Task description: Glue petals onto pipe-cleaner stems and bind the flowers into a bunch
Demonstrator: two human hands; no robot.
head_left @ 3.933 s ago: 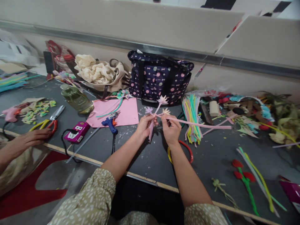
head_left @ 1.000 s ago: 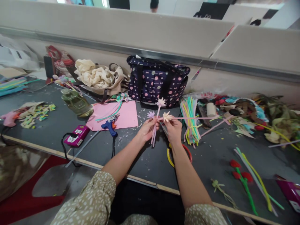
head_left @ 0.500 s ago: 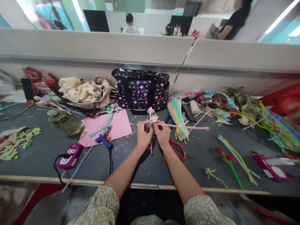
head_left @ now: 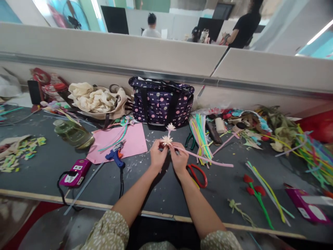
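My left hand point(head_left: 158, 155) and my right hand point(head_left: 179, 158) meet above the middle of the dark table, fingers pinched together. Between them rise pipe cleaner flowers: a pale pink flower point(head_left: 170, 127) at the top and a cream flower point(head_left: 167, 140) just below it. My left fingers close on the flower stems from one side. Out of my right fingers a long pink pipe cleaner point(head_left: 208, 159) sticks out to the right, sloping slightly down. Fingertips hide where it meets the stems. Red-handled scissors point(head_left: 199, 175) lie by my right wrist.
A blue glue gun point(head_left: 116, 158) and a pink sheet point(head_left: 135, 137) lie to the left, near a green bottle point(head_left: 74, 134). Behind stands a patterned bag point(head_left: 162, 102). To the right are bundled pipe cleaners point(head_left: 201, 139), pliers point(head_left: 190, 140) and a red-and-green pipe cleaner piece point(head_left: 258, 199).
The flowers have turned in my hands, and the lilac bloom at the left no longer shows. The pink pipe cleaner's free end has dropped. The camera view has shifted and tilted slightly.
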